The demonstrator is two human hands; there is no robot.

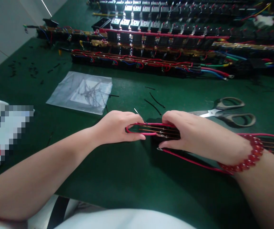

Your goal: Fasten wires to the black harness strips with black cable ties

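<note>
My left hand (120, 127) is closed around the bend of a looped red wire (148, 134), thumb below and fingers above. A thin tie (139, 114) sticks up by its fingertips. My right hand (184, 128) grips the end of a long dark wired strip (164, 133) with copper-coloured rods along it, and the red wire runs along its top side under the fingers. Another red wire (186, 156) with a ring terminal at its end lies below the right hand. Scissors (222, 111) with dark handles lie just behind the right hand, their blade tips hidden by it.
A clear plastic bag (79, 92) of thin black ties lies behind my left hand. Several loose black ties (154, 103) are on the green table (127, 178). Rows of wired black assemblies (137, 60) fill the back. A blurred-out object (5, 133) is at the left edge.
</note>
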